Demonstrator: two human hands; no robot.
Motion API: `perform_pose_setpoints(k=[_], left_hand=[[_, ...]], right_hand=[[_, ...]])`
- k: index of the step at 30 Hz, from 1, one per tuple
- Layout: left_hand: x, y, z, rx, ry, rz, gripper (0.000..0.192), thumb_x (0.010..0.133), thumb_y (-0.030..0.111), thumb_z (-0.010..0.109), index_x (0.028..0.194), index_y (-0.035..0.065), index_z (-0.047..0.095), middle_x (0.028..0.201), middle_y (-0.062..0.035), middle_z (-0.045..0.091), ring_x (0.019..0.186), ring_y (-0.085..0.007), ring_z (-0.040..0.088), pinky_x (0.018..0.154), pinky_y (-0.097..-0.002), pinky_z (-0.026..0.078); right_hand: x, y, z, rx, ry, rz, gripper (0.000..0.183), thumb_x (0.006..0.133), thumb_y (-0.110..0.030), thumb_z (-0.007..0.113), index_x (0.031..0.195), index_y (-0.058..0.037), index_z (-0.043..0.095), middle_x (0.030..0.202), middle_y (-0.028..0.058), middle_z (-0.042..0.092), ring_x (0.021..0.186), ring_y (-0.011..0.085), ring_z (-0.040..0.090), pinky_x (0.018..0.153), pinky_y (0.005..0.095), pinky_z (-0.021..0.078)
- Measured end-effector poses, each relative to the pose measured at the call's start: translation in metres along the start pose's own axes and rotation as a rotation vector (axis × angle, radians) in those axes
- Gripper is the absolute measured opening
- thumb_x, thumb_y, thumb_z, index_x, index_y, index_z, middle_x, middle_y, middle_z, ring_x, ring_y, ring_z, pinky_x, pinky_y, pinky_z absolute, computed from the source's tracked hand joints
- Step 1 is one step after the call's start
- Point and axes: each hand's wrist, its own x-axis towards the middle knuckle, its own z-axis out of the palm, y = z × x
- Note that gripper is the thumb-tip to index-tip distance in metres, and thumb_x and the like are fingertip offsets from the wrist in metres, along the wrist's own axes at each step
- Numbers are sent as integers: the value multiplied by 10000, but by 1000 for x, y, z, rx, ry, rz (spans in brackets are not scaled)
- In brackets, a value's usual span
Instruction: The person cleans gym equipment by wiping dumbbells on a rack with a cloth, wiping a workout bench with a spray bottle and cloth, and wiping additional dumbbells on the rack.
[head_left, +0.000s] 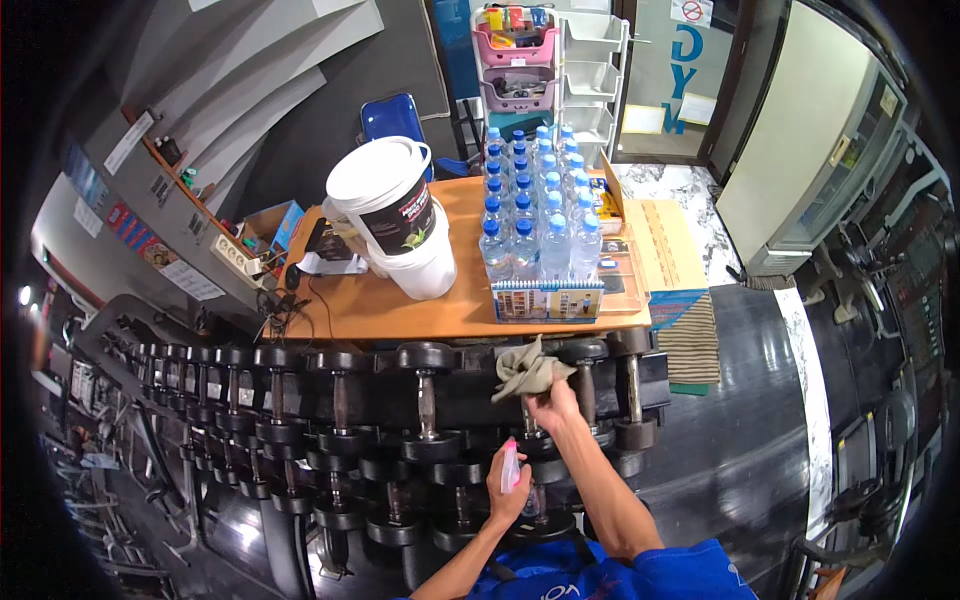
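My right hand (553, 405) is closed on a crumpled grey-green cloth (525, 369), which lies over the upper head of a dumbbell on the top tier of the rack. That dumbbell's handle is partly hidden by the hand. Lower and to the left, my left hand (510, 487) grips a small translucent spray bottle (510, 466) with a pink top, above the lower tier. Beside the cloth, a black dumbbell with a metal handle (426, 405) rests to the left, and another dumbbell (586, 394) rests to the right.
Behind the rack stands a wooden desk (465, 315) bearing stacked white tubs (409, 217), rows of water bottles (540, 247) and a desk calendar (547, 302). More dumbbells (277, 394) run leftward. A cardboard box (664, 247) and striped mat (686, 345) are at the right.
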Motion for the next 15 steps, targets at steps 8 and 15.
perform_pose_setpoints(k=[8, 15], left_hand=[[-13, -19, 9, -70, -52, -121, 538, 730, -103, 620, 1258, -21, 557, 1102, -191, 646, 825, -278, 684, 706, -357, 564], [-17, -33, 7, -215, -42, -202, 248, 744, -69, 636, 990, -37, 634, 1166, -199, 664, 873, -317, 687, 803, -385, 554]], right_hand=[[21, 57, -9, 92, -108, 312, 222, 1030, -195, 475, 1176, -86, 602, 1112, 92, 655, 1012, 246, 658, 850, 378, 597], [32, 37, 13, 221, -51, 327, 207, 1020, -175, 479, 1167, -104, 607, 1223, 98, 624, 1076, 255, 618, 887, 386, 535]])
